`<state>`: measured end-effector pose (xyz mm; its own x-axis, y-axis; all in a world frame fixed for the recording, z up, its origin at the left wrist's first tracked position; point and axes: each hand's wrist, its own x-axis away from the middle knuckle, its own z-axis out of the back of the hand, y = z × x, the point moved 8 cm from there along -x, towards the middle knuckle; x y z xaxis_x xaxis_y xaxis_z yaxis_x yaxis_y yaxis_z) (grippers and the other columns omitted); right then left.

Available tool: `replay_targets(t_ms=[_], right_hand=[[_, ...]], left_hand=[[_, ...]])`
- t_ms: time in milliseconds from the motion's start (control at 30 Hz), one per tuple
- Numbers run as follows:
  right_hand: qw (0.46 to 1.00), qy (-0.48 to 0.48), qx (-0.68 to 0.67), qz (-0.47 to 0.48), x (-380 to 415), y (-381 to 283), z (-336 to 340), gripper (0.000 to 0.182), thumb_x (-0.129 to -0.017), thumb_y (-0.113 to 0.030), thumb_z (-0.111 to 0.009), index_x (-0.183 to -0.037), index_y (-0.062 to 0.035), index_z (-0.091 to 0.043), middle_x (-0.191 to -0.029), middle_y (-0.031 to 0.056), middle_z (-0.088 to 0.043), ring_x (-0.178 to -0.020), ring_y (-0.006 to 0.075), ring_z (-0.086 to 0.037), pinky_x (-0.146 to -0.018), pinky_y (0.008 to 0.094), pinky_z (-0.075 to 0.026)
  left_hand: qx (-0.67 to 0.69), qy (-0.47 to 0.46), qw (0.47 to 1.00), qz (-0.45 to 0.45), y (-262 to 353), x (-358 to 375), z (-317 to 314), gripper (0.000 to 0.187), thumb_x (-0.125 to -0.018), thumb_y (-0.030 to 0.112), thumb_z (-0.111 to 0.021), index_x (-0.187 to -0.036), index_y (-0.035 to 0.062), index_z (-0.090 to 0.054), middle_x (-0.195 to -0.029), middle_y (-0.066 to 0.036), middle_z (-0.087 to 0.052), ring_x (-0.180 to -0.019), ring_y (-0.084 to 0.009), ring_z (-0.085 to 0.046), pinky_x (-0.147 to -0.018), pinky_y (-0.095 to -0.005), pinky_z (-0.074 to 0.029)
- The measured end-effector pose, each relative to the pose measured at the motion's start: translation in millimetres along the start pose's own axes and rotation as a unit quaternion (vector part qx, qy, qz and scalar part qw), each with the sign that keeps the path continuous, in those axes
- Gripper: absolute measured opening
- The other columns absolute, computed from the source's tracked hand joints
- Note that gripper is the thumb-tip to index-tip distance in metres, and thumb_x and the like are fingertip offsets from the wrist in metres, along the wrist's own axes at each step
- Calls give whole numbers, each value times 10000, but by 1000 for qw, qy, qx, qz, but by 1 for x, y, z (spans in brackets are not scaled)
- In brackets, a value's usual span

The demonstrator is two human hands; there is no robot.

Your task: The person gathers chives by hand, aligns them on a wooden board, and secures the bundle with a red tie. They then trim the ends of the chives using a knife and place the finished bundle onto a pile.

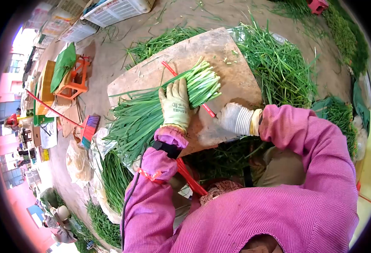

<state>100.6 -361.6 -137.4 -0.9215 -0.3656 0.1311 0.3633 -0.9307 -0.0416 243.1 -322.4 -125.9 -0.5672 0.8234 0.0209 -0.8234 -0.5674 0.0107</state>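
Observation:
A bunch of long green garlic chives [141, 110] with pale cut ends lies across a worn board [236, 90]. My left hand [176, 105], in a cream work glove, rests on top of the bunch near the pale ends, fingers stretched out over the stalks. Beneath the bunch runs a red tie strip [208, 110], sticking out on both sides. My right hand [236, 119], in a grey-and-white glove, is curled closed at the strip's near end, low over the board. Its fingertips are hidden, so whether it pinches the strip cannot be told.
Loose greens [274, 63] are heaped beyond the board's right side, with more chives [116, 179] at the lower left. More red strips [189, 177] hang at my lap. An orange stool [75, 78], a broom [88, 130] and white crates [118, 12] stand farther off.

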Motion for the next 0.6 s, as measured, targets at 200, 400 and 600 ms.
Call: replay_targets(t_ms=[200,400,600], right_hand=[[977,110,-101,-154,-49,22,57,105,-820,-171,-576,-818,-75,-619,-649,103,-614,-579,289,-636,-540,405,-516],[975,53,-140,-161,-92,51,55,241,-904,-251,-519,-909,-52,-655,-792,150,-670,-759,335,-667,-682,416,-538],[899,38,-279,-336,-149,151,60,410,-863,-398,-586,-1090,-73,-692,-1034,169,-698,-911,333,-682,-863,435,-514]], left_hand=[[-54,-14,998,-18,-3,1,-9,1065,-670,442,-787,-1494,51,-235,-1490,-120,-340,-1412,-314,-275,-1138,-635,-147],[-29,-48,998,0,-4,3,-13,1068,-707,547,-714,-1528,96,-200,-1542,-117,-285,-1437,-312,-229,-1136,-655,-83],[9,-18,999,26,-1,4,6,1046,-678,661,-705,-1467,83,-335,-1461,-90,-413,-1389,-286,-316,-1140,-611,-127]])
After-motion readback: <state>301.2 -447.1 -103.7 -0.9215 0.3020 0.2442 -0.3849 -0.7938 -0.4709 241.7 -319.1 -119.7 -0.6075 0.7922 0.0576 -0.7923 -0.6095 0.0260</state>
